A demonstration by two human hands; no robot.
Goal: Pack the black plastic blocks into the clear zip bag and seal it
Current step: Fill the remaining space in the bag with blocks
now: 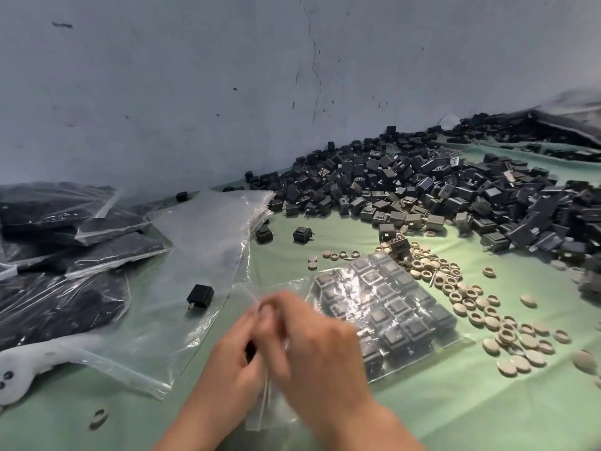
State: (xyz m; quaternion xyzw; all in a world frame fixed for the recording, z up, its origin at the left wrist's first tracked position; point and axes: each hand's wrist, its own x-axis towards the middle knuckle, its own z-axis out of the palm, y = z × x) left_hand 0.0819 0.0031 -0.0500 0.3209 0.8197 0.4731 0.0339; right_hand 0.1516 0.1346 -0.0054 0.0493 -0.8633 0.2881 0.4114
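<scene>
A clear zip bag [383, 307] lies on the green cloth in front of me, filled with rows of black plastic blocks. Its open end points toward me. My left hand [227, 359] and my right hand [312, 346] meet at that end, both pinching the bag's zip strip; the right hand is blurred. A large heap of loose black blocks [422, 190] lies along the wall at the back right. One single block [200, 296] rests on a stack of empty clear bags [195, 271] to the left.
Several filled bags [65, 255] are piled at the far left. Beige round caps [471, 304] are scattered right of the bag. A white plush toy [19, 372] lies at the lower left. The grey wall [227, 92] closes the back.
</scene>
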